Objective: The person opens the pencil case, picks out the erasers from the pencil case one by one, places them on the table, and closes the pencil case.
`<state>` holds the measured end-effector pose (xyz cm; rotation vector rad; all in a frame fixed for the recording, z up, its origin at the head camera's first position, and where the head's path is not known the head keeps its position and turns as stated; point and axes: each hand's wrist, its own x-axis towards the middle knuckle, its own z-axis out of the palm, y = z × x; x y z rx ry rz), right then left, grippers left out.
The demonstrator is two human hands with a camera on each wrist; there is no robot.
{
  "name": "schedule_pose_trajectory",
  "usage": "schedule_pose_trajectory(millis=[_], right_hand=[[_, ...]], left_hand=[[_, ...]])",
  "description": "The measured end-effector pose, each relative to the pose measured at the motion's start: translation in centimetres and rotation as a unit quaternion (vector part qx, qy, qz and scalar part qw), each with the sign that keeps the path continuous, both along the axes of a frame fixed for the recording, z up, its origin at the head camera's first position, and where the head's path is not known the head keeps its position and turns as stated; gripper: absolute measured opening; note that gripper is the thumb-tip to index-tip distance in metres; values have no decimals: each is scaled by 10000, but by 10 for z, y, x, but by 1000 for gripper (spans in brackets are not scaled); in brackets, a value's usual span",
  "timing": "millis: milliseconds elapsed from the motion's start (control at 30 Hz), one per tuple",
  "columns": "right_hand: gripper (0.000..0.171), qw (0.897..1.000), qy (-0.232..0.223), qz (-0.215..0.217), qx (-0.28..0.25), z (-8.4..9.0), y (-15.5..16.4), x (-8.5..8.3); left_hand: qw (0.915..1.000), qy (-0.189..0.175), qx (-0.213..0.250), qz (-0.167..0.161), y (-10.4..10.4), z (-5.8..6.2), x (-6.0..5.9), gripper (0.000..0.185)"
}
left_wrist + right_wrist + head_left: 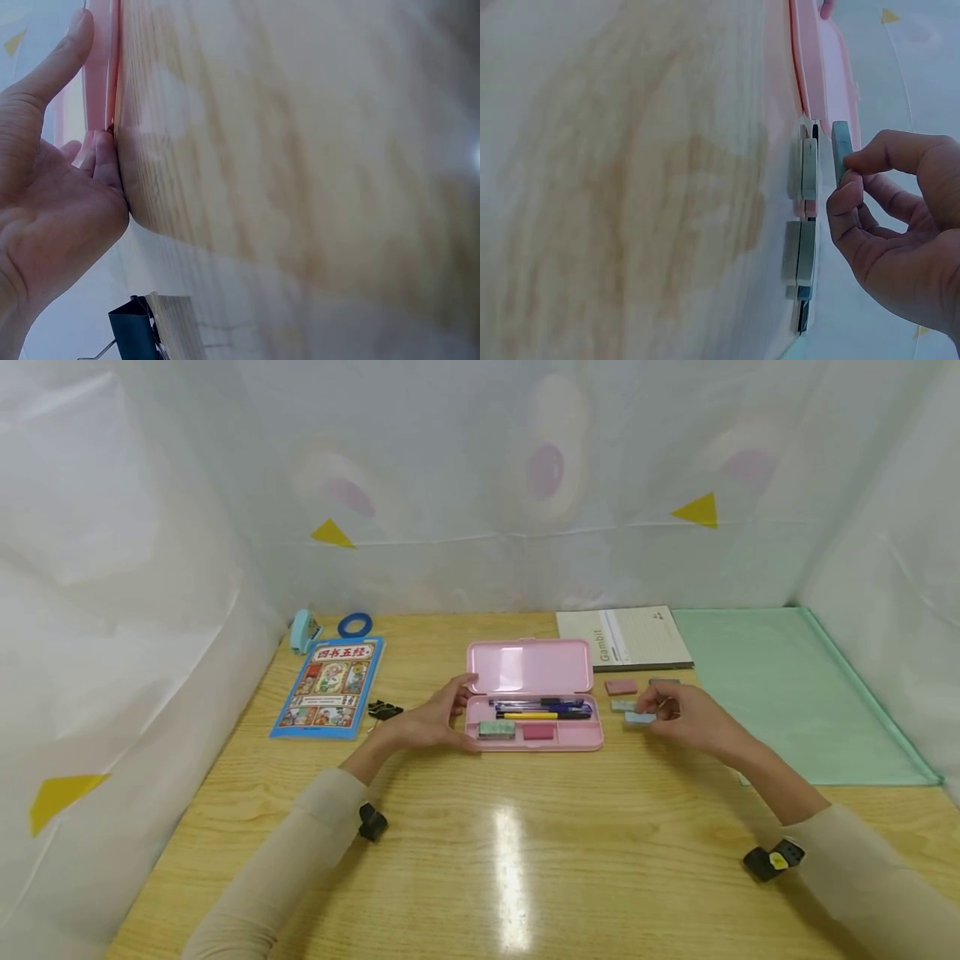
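Note:
A pink pencil case (531,669) lies with its lid raised at the middle of the table. Pens (536,716) fill its rear compartment; a green eraser (497,730) and a dark pink eraser (538,732) sit in the front ones. My left hand (429,724) holds the case's left end, thumb at the front corner and fingers by the lid. To the right of the case, my right hand (693,717) pinches a light blue eraser (841,150), raised off the table in the right wrist view. Beside that hand lie a pink eraser (621,687) and a pale green eraser (621,704).
A notebook (633,635) lies behind the erasers, beside a green mat (810,702). On the left are a blue book (327,687), a stapler (303,632), a roll of blue tape (355,625) and black binder clips (385,710). White sheeting (450,568) encloses the table.

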<state>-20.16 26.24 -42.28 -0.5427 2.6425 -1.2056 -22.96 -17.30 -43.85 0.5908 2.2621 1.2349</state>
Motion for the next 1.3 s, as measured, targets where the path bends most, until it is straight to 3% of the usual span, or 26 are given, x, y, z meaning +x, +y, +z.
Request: schedule_pose_trajectory(millis=[600, 833, 967, 1100, 1300], right_hand=[[19, 9998, -8, 43, 196, -3, -5, 1], [17, 9999, -96, 67, -71, 1, -7, -1], [24, 9992, -241, 57, -300, 2, -17, -1], [26, 9980, -240, 319, -480, 3, -35, -1], [20, 9952, -28, 942, -267, 7, -72, 1]], left_hand=[[10000, -30, -7, -11, 1, 0, 0, 116], [10000, -39, -20, 25, 0, 1, 0, 115], [10000, -22, -11, 33, 0, 2, 1, 115], [10000, -4, 8, -16, 1, 2, 1, 115], [10000, -70, -9, 26, 1, 2, -1, 116]])
